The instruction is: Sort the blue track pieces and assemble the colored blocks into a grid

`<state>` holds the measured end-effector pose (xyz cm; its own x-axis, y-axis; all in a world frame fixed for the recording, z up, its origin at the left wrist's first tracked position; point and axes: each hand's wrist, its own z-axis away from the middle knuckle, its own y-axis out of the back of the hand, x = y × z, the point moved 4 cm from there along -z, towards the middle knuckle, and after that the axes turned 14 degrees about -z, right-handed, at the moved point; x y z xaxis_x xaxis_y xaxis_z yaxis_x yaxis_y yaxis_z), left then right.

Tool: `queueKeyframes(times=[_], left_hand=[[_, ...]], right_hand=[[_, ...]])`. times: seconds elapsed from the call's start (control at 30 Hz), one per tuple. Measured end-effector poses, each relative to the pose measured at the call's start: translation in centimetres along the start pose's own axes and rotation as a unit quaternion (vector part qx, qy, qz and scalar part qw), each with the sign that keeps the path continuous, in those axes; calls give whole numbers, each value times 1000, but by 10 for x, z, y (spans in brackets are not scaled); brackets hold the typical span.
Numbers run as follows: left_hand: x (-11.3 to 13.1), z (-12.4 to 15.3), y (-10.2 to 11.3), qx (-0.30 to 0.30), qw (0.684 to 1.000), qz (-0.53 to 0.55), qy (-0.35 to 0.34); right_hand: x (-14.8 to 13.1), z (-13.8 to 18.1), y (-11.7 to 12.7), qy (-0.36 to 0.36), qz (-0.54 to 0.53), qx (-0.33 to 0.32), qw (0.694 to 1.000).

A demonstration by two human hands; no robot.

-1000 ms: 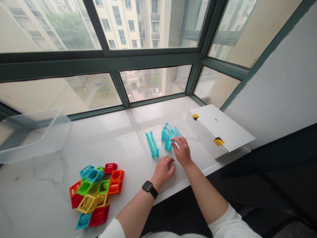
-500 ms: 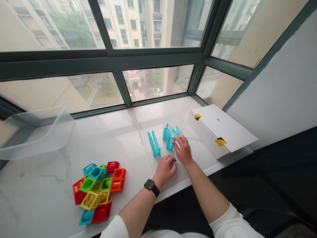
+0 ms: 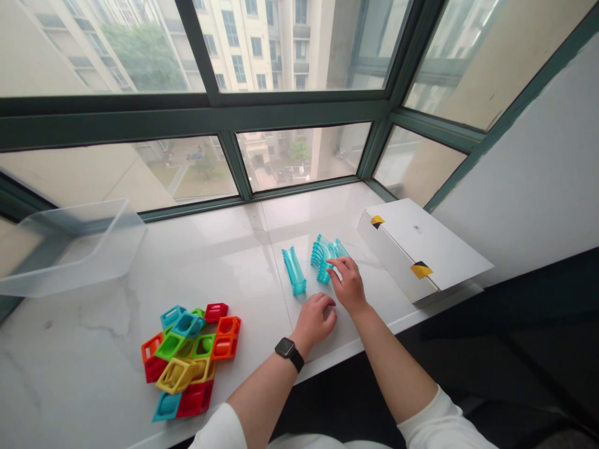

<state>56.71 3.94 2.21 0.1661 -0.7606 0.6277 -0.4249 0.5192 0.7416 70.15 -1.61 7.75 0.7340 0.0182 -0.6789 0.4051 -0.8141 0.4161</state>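
Note:
My right hand [image 3: 347,284] is over the near right side of a curved, ribbed, clear teal track piece [image 3: 321,254]. Its thumb and fingers are apart, and the fingertips overlap the piece; whether they touch it I cannot tell. Behind those fingers another clear teal piece [image 3: 340,247] is partly hidden. My left hand [image 3: 316,319], with a black watch at the wrist, rests on the white sill [image 3: 253,299] with loosely bent fingers, a gap at the thumb and nothing held. Just beyond it lies a straight teal track piece [image 3: 294,272], untouched.
Left of my arms is a pile of red, orange, yellow, green and blue plastic blocks [image 3: 187,355]. A clear plastic bin [image 3: 103,262] stands at the far left. To the right sits a white box [image 3: 421,249] with yellow-black tape. Window frames [image 3: 299,187] border the back.
The whole view has shifted slightly, with everything appearing a little further right. Both hands and the pieces keep their places relative to one another.

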Motion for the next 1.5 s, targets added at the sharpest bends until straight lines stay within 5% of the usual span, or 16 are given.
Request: queueKeyframes(times=[0.9, 1.03, 1.2, 1.33, 1.5], left_hand=[[-2, -1, -1, 1, 1000, -3, 0], [-3, 0, -2, 5, 1000, 2, -1], [-3, 1, -3, 10, 1000, 0, 5], [-4, 0, -3, 10, 1000, 2, 17], [-11, -1, -4, 10, 997, 39, 61]], right_hand=[[4, 5, 3, -18, -39, -1, 999], [7, 30, 4, -64, -76, 62, 993], [24, 98, -2, -203, -117, 131, 963], [30, 128, -8, -257, -127, 83, 954], [19, 124, -16, -232, -93, 26, 968]])
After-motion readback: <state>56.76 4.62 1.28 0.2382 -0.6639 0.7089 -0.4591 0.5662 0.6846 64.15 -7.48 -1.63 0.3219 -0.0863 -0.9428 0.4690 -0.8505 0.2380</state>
